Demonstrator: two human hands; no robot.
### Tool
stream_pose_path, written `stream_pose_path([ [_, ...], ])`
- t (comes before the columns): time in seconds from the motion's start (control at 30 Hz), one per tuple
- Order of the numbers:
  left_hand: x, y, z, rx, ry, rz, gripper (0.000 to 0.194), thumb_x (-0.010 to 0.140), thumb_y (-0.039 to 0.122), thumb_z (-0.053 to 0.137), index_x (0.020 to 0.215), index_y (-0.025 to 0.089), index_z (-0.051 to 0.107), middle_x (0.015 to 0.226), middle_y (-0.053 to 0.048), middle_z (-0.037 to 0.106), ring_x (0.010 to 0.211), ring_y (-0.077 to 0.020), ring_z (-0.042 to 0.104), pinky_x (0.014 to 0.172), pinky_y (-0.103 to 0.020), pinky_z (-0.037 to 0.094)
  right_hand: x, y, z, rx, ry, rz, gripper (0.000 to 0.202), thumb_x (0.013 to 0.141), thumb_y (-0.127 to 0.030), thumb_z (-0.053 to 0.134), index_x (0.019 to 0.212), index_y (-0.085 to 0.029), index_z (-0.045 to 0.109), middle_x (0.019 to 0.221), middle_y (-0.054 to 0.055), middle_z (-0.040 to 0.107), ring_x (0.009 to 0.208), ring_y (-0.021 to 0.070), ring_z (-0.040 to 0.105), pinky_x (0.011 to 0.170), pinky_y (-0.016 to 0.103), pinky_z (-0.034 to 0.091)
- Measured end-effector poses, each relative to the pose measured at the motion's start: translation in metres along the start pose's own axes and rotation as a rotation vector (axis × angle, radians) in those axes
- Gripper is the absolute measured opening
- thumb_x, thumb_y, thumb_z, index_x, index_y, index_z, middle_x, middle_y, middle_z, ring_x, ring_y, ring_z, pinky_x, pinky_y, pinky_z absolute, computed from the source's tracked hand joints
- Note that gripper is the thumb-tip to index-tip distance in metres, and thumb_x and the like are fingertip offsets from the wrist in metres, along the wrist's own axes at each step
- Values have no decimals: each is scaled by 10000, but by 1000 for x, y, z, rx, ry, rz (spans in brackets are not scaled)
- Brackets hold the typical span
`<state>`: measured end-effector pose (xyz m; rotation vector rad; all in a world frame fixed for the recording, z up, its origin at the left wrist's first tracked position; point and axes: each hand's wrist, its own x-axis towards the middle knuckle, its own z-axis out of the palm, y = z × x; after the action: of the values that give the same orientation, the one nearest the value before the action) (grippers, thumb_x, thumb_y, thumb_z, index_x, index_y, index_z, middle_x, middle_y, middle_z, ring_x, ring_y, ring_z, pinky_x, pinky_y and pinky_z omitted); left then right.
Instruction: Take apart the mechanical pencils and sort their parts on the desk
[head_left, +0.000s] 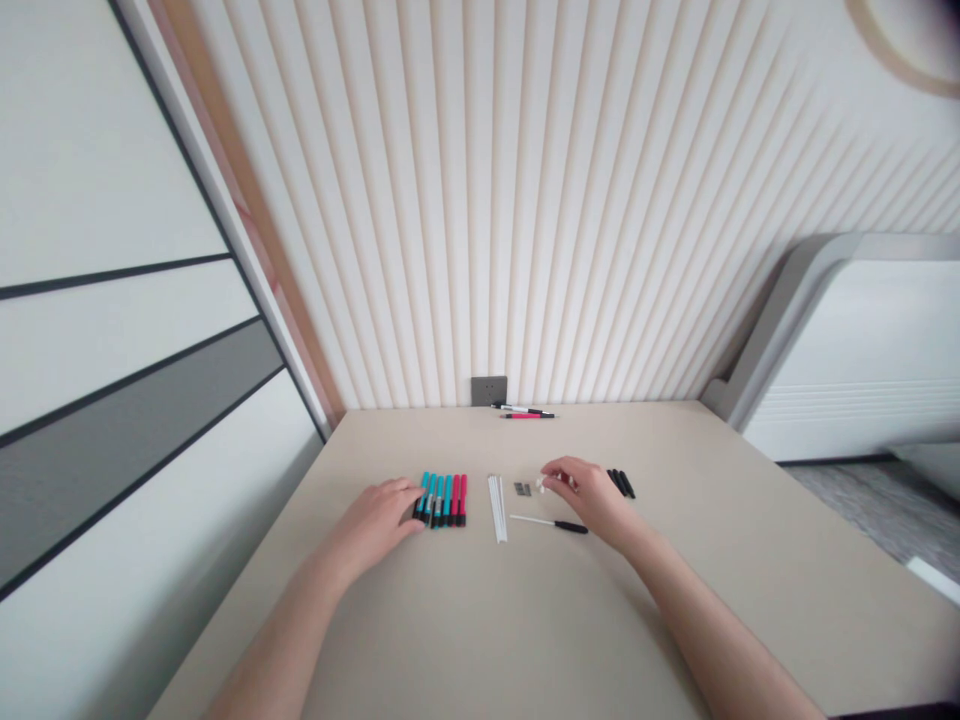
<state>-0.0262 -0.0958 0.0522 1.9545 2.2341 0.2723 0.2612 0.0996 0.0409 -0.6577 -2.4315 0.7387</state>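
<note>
Left fingers (407, 492) parted beside barrels (433, 482); right fingers (561, 466) bunched; grip on white pieces (542, 487) unclear

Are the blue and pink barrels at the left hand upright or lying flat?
Lying flat: the barrels show their full lengths, side by side on the table.

A ribbed cream wall (487, 200) fills the upper centre of the frame, a dark grey socket (489, 388) set low in it. White-and-grey panels (90, 150) line the left; a pale headboard (862, 340) stands at right.
</note>
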Motion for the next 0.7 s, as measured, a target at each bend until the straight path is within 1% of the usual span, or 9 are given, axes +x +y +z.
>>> stream_pose_path([
  [0.1, -1, 0, -1, -19, -8, -21, 384, 808, 306, 646, 1187, 240, 638, 1201, -84, 656, 1101, -277, 603, 943, -378, 431, 2, 5, -1, -30, 33, 45, 197, 912, -340, 550, 798, -217, 654, 782, 15, 668, 690, 163, 580, 681, 282, 441],
  [0.17, -2, -1, -3, -35, -20, -25, 448, 798, 318, 655, 1236, 236, 609, 1230, -84, 645, 1128, -274, 590, 965, -378, 423, 2, 8, -1, -34, 25, 36, 190, 910, -322, 548, 796, -215, 659, 794, 20, 664, 712, 166, 588, 689, 283, 446],
  [0.23, -3, 0, -5, -33, -19, -18, 465, 804, 338, 652, 1252, 229, 598, 1239, -85, 639, 1136, -273, 585, 972, -380, 422, 2, 12, 0, -37, 10, 8, 174, 914, -287, 535, 831, -213, 668, 834, 31, 662, 761, 171, 601, 718, 284, 454],
  [0.3, -3, 2, -7, -8, 23, 4, 432, 834, 369, 623, 1239, 220, 602, 1229, -89, 640, 1132, -272, 584, 971, -387, 422, 3, 16, 1, -48, 1, -12, 171, 919, -255, 515, 876, -213, 674, 882, 41, 660, 813, 175, 608, 750, 288, 458],
  [0.37, -2, 7, -8, 17, 102, 37, 364, 887, 391, 559, 1201, 216, 615, 1188, -87, 651, 1101, -263, 591, 953, -390, 429, 3, 21, 1, -67, 3, -11, 172, 919, -234, 500, 938, -217, 670, 927, 47, 658, 847, 179, 608, 772, 295, 459],
  [0.47, 3, 19, -6, 41, 243, 75, 277, 942, 354, 473, 1121, 222, 638, 1103, -71, 660, 1014, -238, 605, 894, -382, 450, 3, 25, 0, -97, 6, 26, 172, 900, -221, 516, 1016, -224, 643, 940, 43, 657, 842, 180, 605, 777, 302, 457],
  [0.53, 6, 30, 0, 37, 312, 115, 241, 942, 293, 469, 1093, 224, 644, 1085, -65, 652, 988, -228, 602, 885, -382, 450, 3, 26, 0, -119, -7, 48, 168, 882, -224, 540, 1024, -225, 630, 915, 34, 657, 820, 177, 602, 768, 300, 452],
  [0.6, 9, 43, 8, 2, 340, 176, 240, 942, 243, 465, 1113, 232, 633, 1084, -58, 647, 1003, -217, 591, 898, -374, 443, 2, 24, -1, -152, -44, 65, 135, 868, -236, 563, 981, -226, 635, 879, 27, 656, 804, 179, 599, 751, 294, 444],
  [0.7, 12, 61, 20, -50, 330, 246, 228, 936, 199, 468, 1079, 235, 642, 1052, -46, 649, 1012, -206, 581, 933, -376, 423, 0, 20, -1, -211, -130, 87, 80, 852, -251, 585, 893, -220, 645, 832, 25, 655, 787, 184, 598, 719, 282, 428],
])
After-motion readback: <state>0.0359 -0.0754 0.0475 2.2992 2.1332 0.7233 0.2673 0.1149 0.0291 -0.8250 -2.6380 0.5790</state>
